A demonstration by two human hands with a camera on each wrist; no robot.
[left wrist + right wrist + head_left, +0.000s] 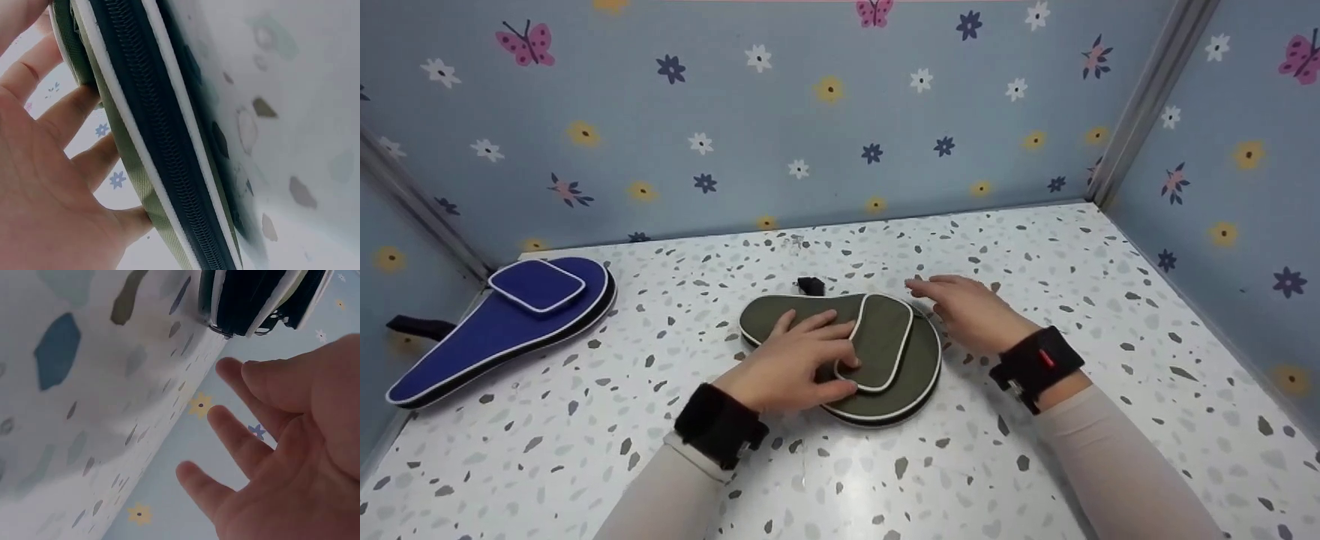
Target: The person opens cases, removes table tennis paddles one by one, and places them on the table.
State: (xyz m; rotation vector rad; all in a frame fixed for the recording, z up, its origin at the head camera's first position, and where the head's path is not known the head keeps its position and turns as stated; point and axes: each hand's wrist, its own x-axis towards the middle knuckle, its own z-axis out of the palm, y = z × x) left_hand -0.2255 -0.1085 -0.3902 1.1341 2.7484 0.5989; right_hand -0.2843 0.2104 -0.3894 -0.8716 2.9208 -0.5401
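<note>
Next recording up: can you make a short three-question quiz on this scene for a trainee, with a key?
1. True or false: the right hand grips the olive-green, paddle-shaped fabric case.
2. In the head view, where does the blue, paddle-shaped fabric case lie relative to the green one? A) to its right B) to its left C) on top of it
3. Fill in: the left wrist view shows a dark ____ along the green one's side.

Key: 1. False, it holds nothing. 2. B. 3. Zipper.
</note>
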